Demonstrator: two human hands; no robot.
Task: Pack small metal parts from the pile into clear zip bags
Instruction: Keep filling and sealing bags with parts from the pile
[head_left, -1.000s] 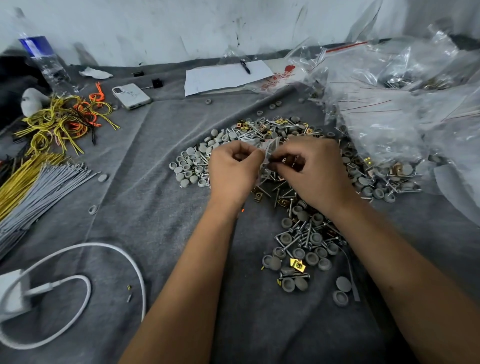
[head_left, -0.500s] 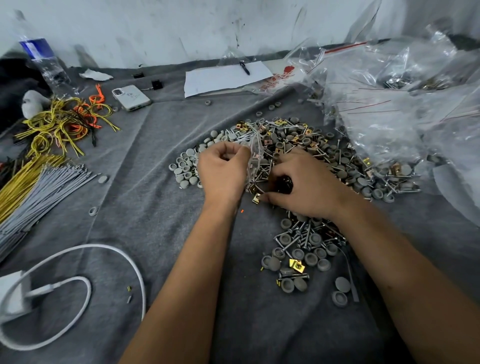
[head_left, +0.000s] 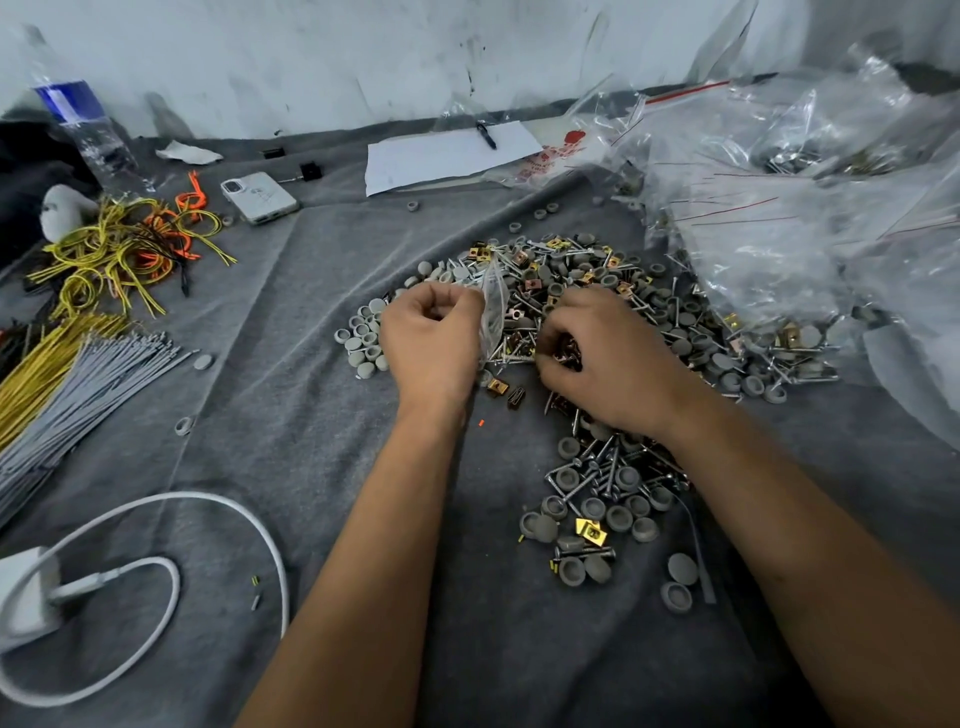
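- Left hand (head_left: 431, 338): fingers curled, pinching the top edge of a small clear zip bag (head_left: 493, 306); the bag stands upright over the near-left edge of the pile (head_left: 587, 322).
- Right hand (head_left: 605, 358): down in the pile just beside the bag, fingers curled round a small clutch of dark coppery clips; how many, cannot tell.
- Pile lies on the grey cloth (head_left: 291, 415) covering the table, centre to right: screws, brass-coloured clips and grey round caps, mixed. A second patch of screws and caps (head_left: 597, 499) sits nearer the body.
- Handling, judged: parts are hard and individually light, but screw tips are pointed and pieces tangle; better taken a few at a time in a fingertip pinch than scooped. Smooth caps likely roll if dropped.
- Bag, judged: thin, limp film, slippery; it collapses unless held at the mouth. Best grip is at the zip strip, one lip pulled away so the opening stays wide. Sharp screws could puncture it if forced in.
- Bag contents: hard to read through the glare; it looks near empty.
- Far right: heap of clear bags with red zip lines (head_left: 779, 228), some holding metal parts, others apparently unfilled.
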